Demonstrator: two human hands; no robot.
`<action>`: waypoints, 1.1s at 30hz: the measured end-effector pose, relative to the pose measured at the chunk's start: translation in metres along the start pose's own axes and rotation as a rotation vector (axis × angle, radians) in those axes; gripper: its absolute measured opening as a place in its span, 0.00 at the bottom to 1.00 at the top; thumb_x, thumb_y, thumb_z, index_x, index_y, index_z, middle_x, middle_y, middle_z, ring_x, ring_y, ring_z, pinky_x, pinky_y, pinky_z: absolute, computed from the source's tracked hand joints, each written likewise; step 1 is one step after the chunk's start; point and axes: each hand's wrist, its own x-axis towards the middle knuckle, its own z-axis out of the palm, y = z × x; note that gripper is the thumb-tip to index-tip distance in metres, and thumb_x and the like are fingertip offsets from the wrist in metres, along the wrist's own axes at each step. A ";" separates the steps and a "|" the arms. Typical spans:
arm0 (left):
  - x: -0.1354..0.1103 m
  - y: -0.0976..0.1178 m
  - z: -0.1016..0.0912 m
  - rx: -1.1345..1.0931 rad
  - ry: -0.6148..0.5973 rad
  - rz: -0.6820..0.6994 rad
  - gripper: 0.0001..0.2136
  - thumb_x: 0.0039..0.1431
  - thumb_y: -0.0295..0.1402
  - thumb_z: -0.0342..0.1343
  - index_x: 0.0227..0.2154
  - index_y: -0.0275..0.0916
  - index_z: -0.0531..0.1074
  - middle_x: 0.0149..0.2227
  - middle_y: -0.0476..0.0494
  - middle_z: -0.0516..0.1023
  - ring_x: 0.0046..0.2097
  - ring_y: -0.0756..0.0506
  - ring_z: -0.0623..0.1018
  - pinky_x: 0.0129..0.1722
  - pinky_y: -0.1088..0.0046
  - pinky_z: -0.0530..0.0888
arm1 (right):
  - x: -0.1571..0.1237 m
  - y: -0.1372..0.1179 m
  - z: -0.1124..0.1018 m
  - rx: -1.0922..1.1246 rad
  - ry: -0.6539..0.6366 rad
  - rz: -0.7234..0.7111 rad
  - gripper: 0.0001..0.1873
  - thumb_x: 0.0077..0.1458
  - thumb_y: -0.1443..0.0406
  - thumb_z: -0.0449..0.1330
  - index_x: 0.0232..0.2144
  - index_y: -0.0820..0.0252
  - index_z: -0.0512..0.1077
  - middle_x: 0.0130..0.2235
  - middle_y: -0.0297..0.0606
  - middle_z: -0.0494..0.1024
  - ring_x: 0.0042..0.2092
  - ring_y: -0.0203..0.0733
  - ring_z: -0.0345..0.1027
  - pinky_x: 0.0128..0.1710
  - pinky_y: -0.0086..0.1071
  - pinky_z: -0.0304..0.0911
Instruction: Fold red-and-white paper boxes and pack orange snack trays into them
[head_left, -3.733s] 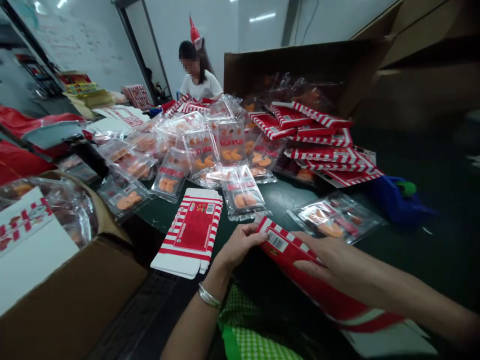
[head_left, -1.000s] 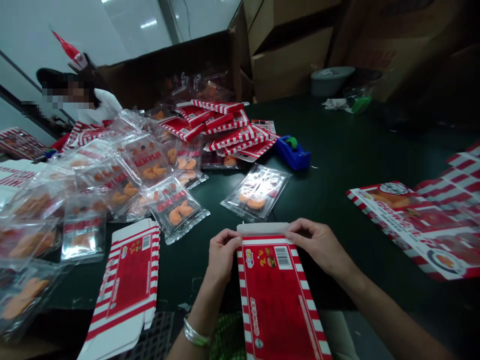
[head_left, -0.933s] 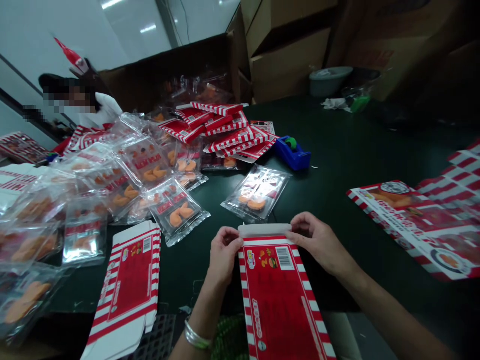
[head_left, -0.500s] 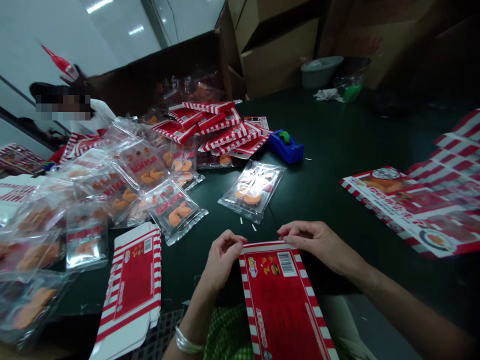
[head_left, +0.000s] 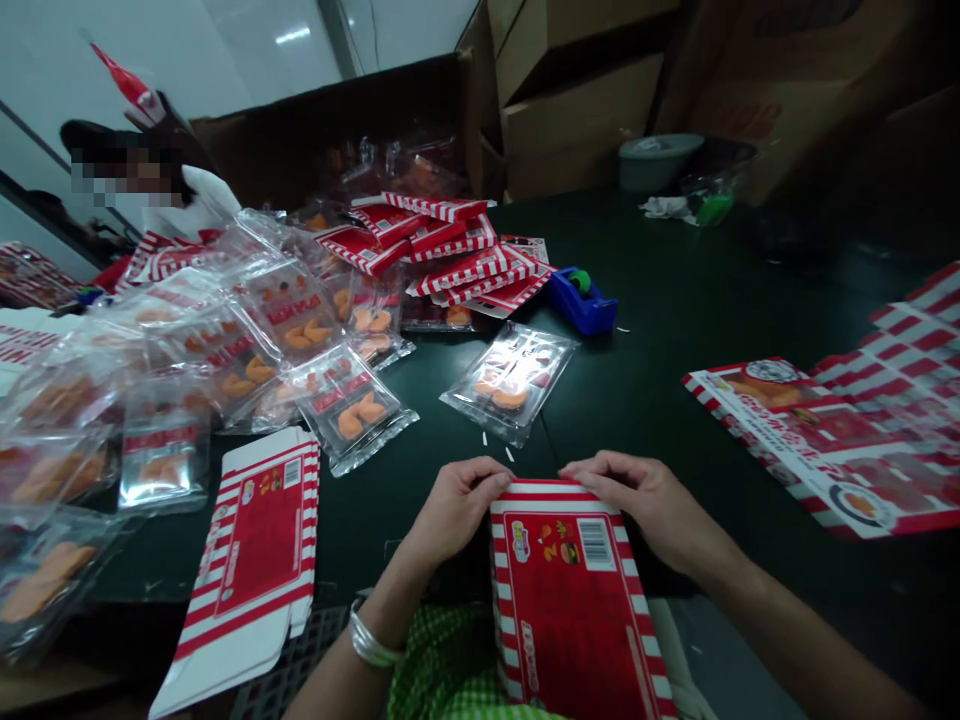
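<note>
Both my hands are at the top edge of a red-and-white striped printed carton (head_left: 568,600), which lies on the dark table and runs down towards my lap. My left hand (head_left: 457,510) pinches the top left of its folded edge. My right hand (head_left: 637,500) holds the top right of that edge, and the white flap no longer shows. A flat carton blank (head_left: 255,550) lies to the left of my left hand. A clear blister bag with orange pieces (head_left: 510,385) lies just beyond my hands, and a silver bangle (head_left: 367,645) circles my left wrist.
A heap of clear bags (head_left: 172,400) covers the table's left side, and a stack of folded cartons (head_left: 442,250) lies behind it. At right lie large printed sheets (head_left: 817,430). A blue tape dispenser (head_left: 581,300) stands further back. A co-worker (head_left: 187,200) sits beyond the heap.
The carton's white top flap has been folded over and no longer shows. My hands have closed in on that folded edge, and the carton has shifted slightly towards me.
</note>
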 end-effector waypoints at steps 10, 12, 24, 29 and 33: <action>-0.028 -0.023 0.034 -0.144 0.355 0.032 0.09 0.56 0.33 0.58 0.40 0.40 0.76 0.38 0.45 0.81 0.40 0.44 0.78 0.41 0.71 0.74 | -0.020 0.020 -0.011 -0.075 0.191 0.011 0.22 0.44 0.47 0.65 0.35 0.55 0.80 0.43 0.42 0.81 0.42 0.53 0.74 0.37 0.36 0.73; -0.027 -0.022 0.033 -0.166 0.335 0.022 0.08 0.55 0.33 0.58 0.38 0.39 0.76 0.37 0.45 0.80 0.39 0.44 0.78 0.39 0.71 0.74 | -0.019 0.017 -0.010 -0.086 0.183 0.018 0.24 0.43 0.46 0.65 0.35 0.56 0.80 0.40 0.42 0.81 0.40 0.52 0.75 0.35 0.36 0.73; -0.021 -0.008 0.012 -0.123 0.050 0.057 0.06 0.55 0.33 0.59 0.34 0.39 0.72 0.34 0.47 0.76 0.36 0.47 0.75 0.37 0.74 0.72 | -0.026 0.010 -0.016 -0.190 0.170 -0.113 0.24 0.42 0.43 0.63 0.28 0.55 0.81 0.41 0.44 0.81 0.44 0.56 0.74 0.45 0.41 0.70; -0.018 -0.009 0.015 -0.193 0.041 0.028 0.07 0.54 0.32 0.60 0.36 0.39 0.74 0.33 0.47 0.76 0.35 0.48 0.74 0.37 0.74 0.71 | -0.029 0.010 -0.015 -0.168 0.172 -0.111 0.25 0.42 0.43 0.63 0.32 0.56 0.80 0.41 0.43 0.81 0.42 0.53 0.74 0.40 0.38 0.72; -0.020 -0.002 0.016 -0.145 -0.024 -0.012 0.05 0.56 0.33 0.58 0.33 0.38 0.73 0.34 0.47 0.75 0.35 0.48 0.74 0.35 0.75 0.71 | -0.031 0.014 -0.014 -0.082 0.168 -0.087 0.26 0.46 0.45 0.62 0.39 0.56 0.78 0.43 0.42 0.80 0.41 0.50 0.74 0.35 0.34 0.72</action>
